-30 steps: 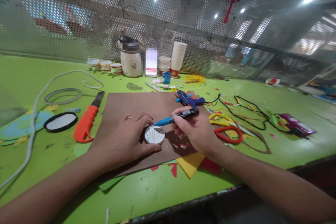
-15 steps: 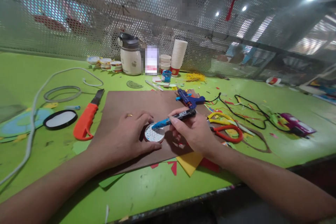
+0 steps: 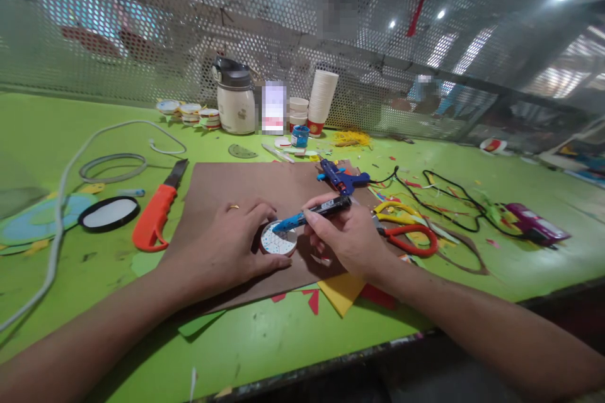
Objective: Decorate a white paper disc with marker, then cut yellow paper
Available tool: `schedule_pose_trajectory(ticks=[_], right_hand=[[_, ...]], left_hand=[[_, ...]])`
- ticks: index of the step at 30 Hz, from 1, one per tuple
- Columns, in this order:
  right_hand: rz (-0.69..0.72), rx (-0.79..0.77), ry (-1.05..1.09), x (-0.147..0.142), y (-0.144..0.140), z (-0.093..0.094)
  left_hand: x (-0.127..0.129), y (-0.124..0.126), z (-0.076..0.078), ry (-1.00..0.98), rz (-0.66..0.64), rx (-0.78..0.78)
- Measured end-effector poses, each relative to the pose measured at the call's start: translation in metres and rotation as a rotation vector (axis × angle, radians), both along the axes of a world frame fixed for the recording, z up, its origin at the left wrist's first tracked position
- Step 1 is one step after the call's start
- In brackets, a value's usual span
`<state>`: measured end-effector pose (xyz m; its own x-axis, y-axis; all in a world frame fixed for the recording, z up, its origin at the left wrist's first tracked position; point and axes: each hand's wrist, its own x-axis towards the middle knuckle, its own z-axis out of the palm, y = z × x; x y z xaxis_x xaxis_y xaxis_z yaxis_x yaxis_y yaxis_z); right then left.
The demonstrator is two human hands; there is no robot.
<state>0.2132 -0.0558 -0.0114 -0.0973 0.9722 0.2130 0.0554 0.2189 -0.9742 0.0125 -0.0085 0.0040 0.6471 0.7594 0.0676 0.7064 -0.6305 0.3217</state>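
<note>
A small round white disc (image 3: pixel 280 243) with a drawn line grid and blue dots lies on a sheet of brown cardboard (image 3: pixel 227 186). My left hand (image 3: pixel 231 242) grips the disc's left side between thumb and fingers, steadying it on the cardboard. In my right hand (image 3: pixel 343 233) is a black marker (image 3: pixel 326 207) with blue smears toward its tip, held like a pen. Its tip meets the disc's upper face, or hovers just over it; I cannot tell which. A blue glue gun (image 3: pixel 341 177) rests beyond my right hand, and scissors (image 3: pixel 411 239) with red-orange handles lie to its right.
Left of the cardboard are an orange-handled knife (image 3: pixel 158 214), a black-rimmed disc (image 3: pixel 108 213) and a white cable (image 3: pixel 59 201). A bottle (image 3: pixel 235 107), stacked paper cups (image 3: pixel 322 97) and a blue paint jar (image 3: pixel 300 136) stand behind. Paper scraps and a black cord (image 3: pixel 444 204) spread rightward.
Almost nothing differs. The marker and my right hand have shifted very slightly left, while my left hand keeps its place on the disc.
</note>
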Motion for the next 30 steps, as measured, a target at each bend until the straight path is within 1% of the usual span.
schedule_pose_trajectory(ticks=[5,13,17,30], right_hand=[[-0.017,0.0,-0.015,-0.0009,-0.0014,0.0018],[-0.068,-0.008,0.029,0.0037,0.0002,0.0039],[-0.052,-0.05,0.037,0.0028,-0.0005,0.0027],[-0.041,-0.027,-0.038,0.0009,-0.0003,0.0055]], left_hand=[[-0.0005,-0.0013,0.0018,0.01,0.0,-0.006],[0.0003,-0.0013,0.0022,0.006,-0.004,-0.01],[0.0004,-0.0011,0.0015,0.014,-0.002,-0.012],[0.0006,-0.0032,0.0048,0.007,-0.005,-0.002]])
